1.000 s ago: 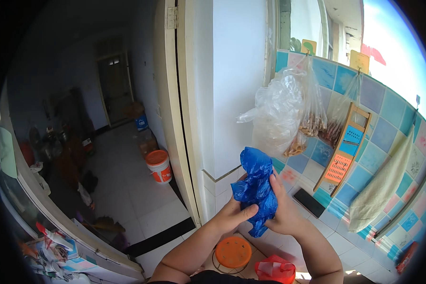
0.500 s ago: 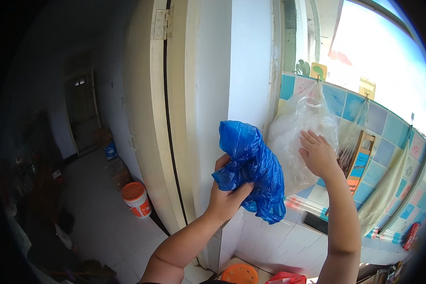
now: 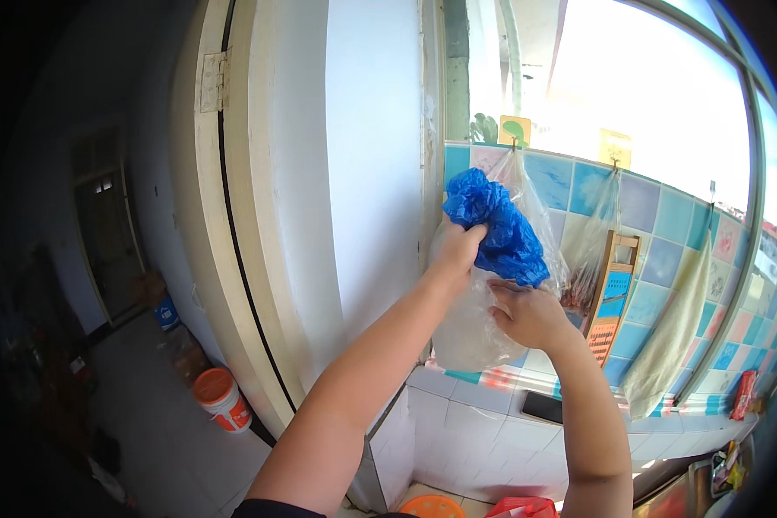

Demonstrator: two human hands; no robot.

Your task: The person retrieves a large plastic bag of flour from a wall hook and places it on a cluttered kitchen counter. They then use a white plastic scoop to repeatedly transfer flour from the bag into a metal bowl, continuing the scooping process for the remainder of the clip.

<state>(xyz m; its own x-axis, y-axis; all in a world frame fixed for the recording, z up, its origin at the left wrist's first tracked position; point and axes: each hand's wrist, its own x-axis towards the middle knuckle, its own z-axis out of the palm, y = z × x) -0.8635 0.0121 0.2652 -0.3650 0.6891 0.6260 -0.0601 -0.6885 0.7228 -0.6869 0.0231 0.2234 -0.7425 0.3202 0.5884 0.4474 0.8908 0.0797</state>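
Left hand (image 3: 459,252) clamps a crumpled blue plastic bag (image 3: 513,247); right hand (image 3: 535,316), grip unclear, meets a clear plastic bag (image 3: 468,335) whose weight a hook (image 3: 514,142) apparently bears.

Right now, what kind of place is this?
Probably a home kitchen, or an enclosed balcony used as one. A wood-framed grater and a pale cloth hang against a tiled wall below a window, with a clear plastic bag hanging nearby.
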